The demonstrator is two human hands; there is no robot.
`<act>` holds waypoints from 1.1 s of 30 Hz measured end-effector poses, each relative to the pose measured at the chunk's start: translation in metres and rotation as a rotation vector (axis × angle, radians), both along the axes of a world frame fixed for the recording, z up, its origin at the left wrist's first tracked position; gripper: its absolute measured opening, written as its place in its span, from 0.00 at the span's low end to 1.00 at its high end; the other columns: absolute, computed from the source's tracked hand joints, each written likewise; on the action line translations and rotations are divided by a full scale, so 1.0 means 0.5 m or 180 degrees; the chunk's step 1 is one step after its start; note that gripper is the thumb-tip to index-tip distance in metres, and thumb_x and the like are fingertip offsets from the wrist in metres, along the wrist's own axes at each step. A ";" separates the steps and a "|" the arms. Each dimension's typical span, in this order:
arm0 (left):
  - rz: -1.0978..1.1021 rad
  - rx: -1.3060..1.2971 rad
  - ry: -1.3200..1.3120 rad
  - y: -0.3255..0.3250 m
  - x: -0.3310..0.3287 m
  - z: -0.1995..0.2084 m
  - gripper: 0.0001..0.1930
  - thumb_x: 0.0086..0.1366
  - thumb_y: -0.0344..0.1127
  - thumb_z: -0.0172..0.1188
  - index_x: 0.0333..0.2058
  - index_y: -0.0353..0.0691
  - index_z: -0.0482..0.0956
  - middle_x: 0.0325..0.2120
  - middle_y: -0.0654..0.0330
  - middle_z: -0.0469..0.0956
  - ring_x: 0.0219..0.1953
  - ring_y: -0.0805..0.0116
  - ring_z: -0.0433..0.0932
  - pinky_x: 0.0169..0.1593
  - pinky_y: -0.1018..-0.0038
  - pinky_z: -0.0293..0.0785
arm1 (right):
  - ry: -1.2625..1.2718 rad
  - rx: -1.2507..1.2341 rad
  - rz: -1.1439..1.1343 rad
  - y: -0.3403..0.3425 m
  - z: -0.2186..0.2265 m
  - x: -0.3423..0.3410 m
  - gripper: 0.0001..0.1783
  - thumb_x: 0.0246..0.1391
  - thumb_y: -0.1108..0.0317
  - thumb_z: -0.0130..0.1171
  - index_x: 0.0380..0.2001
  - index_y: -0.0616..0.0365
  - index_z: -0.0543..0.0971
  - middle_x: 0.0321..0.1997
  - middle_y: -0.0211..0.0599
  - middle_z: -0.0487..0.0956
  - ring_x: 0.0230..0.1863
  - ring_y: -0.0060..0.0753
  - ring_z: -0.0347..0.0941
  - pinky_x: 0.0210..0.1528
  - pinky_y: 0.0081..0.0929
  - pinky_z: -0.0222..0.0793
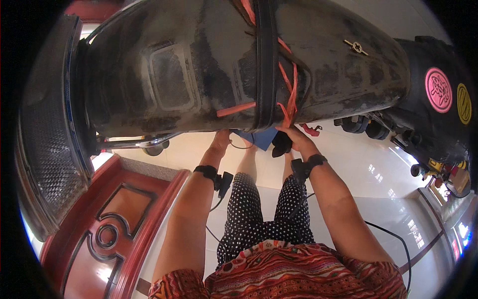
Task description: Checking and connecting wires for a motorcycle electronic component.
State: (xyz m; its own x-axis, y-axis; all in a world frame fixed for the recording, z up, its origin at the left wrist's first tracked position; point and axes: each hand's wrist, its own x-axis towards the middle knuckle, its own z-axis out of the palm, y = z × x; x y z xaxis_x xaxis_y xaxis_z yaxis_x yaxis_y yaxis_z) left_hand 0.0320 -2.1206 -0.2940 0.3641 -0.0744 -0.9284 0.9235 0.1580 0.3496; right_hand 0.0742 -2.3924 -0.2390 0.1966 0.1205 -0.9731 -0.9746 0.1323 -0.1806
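Note:
A long, worn black motorcycle seat [219,65] spans the upper view, with a black strap [266,65] across it. A frayed red strip [292,94] is tied about the strap and hangs to the seat's near edge. My left hand [221,138] reaches under that edge, its fingers hidden. My right hand [298,139] is at the red strip's lower end, fingers bent inward; what they grip is unclear. Close to it hangs a dark, bunched piece [282,143]. Between my hands, a flat blue piece [263,139] shows below the seat, beside a thin dark loop.
A metal rack [55,124] stands at the left end of the seat. Below it is a red-brown carved wooden panel [114,234]. Pink and yellow round stickers mark the dark bodywork [413,89] at right. A small red object [311,130] lies on the pale tiled floor [368,154].

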 end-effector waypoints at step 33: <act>-0.0060 0.0771 -0.0465 -0.050 -0.170 0.149 0.22 0.71 0.45 0.46 0.44 0.28 0.78 0.27 0.59 0.76 0.31 0.72 0.70 0.38 0.75 0.69 | -0.0136 0.0435 0.0594 -0.051 0.038 -0.126 0.58 0.35 0.63 0.73 0.67 0.64 0.52 0.63 0.42 0.64 0.62 0.39 0.59 0.65 0.32 0.55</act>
